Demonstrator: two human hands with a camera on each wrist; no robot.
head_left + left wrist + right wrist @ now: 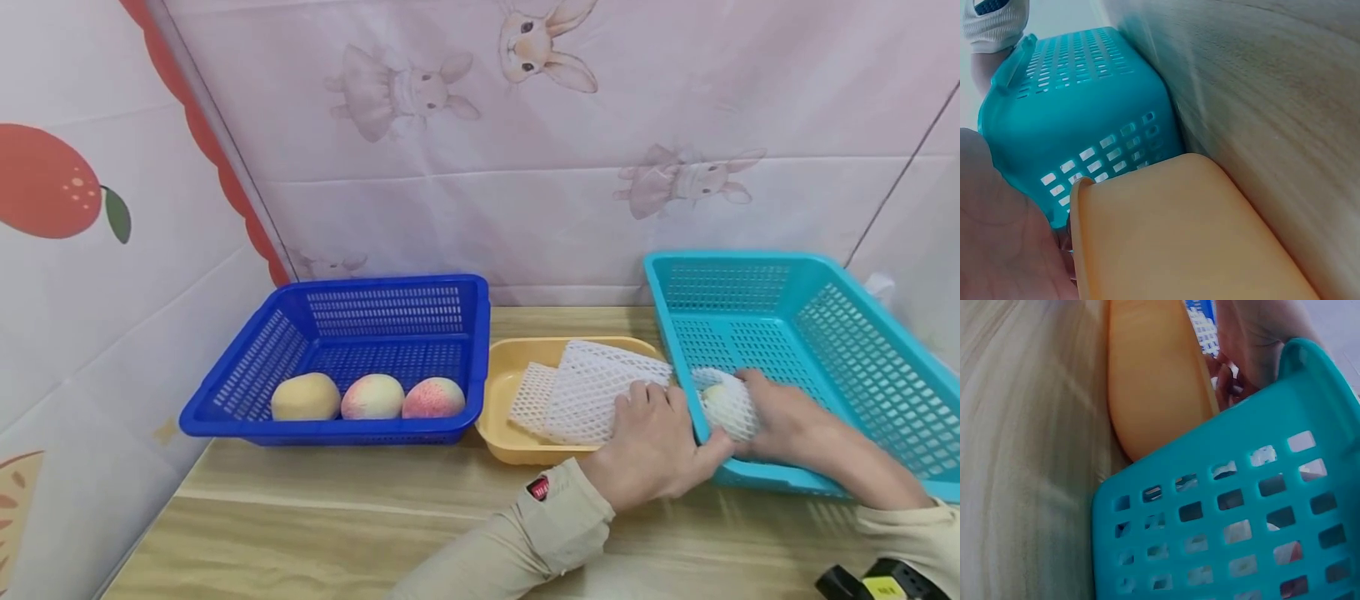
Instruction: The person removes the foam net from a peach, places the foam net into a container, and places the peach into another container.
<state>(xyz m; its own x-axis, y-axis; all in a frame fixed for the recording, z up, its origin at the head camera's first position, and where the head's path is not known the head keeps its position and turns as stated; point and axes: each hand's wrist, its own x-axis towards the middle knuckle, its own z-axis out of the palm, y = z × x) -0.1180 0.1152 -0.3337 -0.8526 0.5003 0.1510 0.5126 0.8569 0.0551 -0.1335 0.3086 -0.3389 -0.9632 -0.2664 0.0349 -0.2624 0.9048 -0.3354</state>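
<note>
Inside the front left corner of the turquoise basket [825, 477], my right hand [787, 421] holds a pale round fruit [714, 395] wrapped in a white foam net [738, 414]. The fruit's pale yellow-green skin shows through the net's opening. My left hand [656, 446] reaches over the right side of the yellow tray [504, 417], its fingers at the flat white foam nets [592, 400]. The left thumb points apart from the fingers, toward the turquoise rim and the wrapped fruit. In the left wrist view, the left palm [1004, 225] is beside the tray's rim, which hides the fingertips.
A dark blue basket [390, 292] stands at the left with a yellowish fruit [306, 397] and two peaches [372, 397] along its front. The yellow tray sits between both baskets. A patterned curtain [450, 217] hangs behind the wooden table [337, 517]. A black-and-yellow device [885, 581] appears at the lower right.
</note>
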